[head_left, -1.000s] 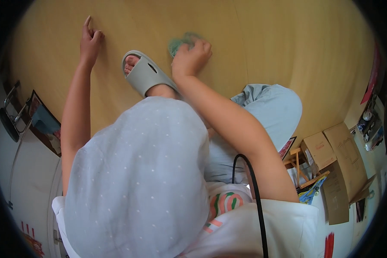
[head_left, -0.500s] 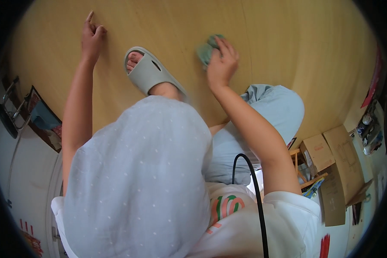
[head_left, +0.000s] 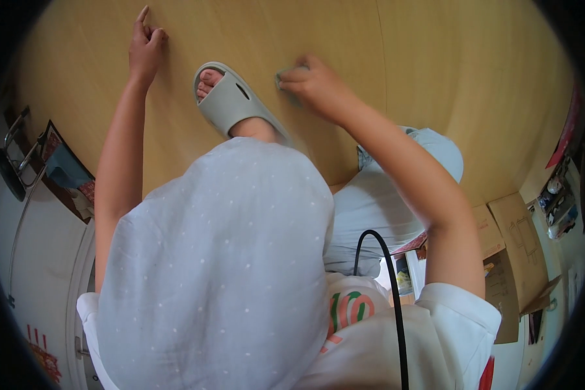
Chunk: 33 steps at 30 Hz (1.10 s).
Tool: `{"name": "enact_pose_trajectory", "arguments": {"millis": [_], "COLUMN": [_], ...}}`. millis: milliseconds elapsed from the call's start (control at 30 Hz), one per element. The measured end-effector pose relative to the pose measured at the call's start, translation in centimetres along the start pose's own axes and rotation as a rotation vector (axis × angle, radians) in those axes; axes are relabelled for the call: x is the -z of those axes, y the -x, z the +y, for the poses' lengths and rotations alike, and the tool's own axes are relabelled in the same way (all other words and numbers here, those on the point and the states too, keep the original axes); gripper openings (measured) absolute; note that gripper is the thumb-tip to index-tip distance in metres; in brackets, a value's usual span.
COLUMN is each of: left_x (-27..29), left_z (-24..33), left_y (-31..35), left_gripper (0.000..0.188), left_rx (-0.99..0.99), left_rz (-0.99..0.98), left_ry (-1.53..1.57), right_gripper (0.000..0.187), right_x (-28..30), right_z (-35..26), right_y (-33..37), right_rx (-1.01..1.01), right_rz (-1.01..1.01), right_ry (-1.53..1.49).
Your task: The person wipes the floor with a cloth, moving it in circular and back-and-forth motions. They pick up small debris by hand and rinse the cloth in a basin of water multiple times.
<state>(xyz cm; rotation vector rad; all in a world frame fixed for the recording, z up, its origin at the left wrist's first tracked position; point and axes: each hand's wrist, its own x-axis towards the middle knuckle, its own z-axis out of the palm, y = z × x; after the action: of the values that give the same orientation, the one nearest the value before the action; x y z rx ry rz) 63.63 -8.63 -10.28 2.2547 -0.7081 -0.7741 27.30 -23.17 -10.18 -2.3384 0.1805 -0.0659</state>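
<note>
My right hand (head_left: 320, 90) had swung leftward to 12 o'clock, gripping the greenish cloth (head_left: 285, 71), so it now covered floor (head_left: 344, 39) nearer my slipper (head_left: 231, 109). My left hand (head_left: 147, 49), at 11, pointed one finger; whether it held anything, I couldn't tell.

Tan wood-look floor (head_left: 208, 39), seam (head_left: 381, 52) at 1 o'clock. On it: slipper (head_left: 226, 108) at 11, blurred green cloth (head_left: 291, 97) at 12.

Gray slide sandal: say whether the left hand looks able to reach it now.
Likely yes: the left hand appears to hold nothing, and only wood-grain floor shows between it and the slide sandal, though a foot is inside.
</note>
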Motion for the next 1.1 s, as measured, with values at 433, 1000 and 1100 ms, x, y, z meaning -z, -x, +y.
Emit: {"name": "enact_pose_trajectory", "arguments": {"millis": [433, 1000, 1100], "left_x": [0.1, -0.5, -0.5], "left_z": [-1.8, -1.5, -1.3], "left_y": [-0.5, 0.1, 0.3], "left_gripper": [0.060, 0.058, 0.058], "left_rx": [-0.055, -0.043, -0.043], "left_rz": [-0.003, 0.078, 0.083], "left_ry": [0.058, -0.044, -0.056], "right_gripper": [0.032, 0.090, 0.079], "right_x": [0.5, -0.5, -1.3], "right_z": [-2.0, -2.9, -2.6], "right_y": [4.7, 4.5, 4.5], "right_rx": [-0.630, -0.519, -0.506], "right_rz": [0.601, 0.216, 0.310], "right_ry": [-0.113, 0.287, 0.344]}}
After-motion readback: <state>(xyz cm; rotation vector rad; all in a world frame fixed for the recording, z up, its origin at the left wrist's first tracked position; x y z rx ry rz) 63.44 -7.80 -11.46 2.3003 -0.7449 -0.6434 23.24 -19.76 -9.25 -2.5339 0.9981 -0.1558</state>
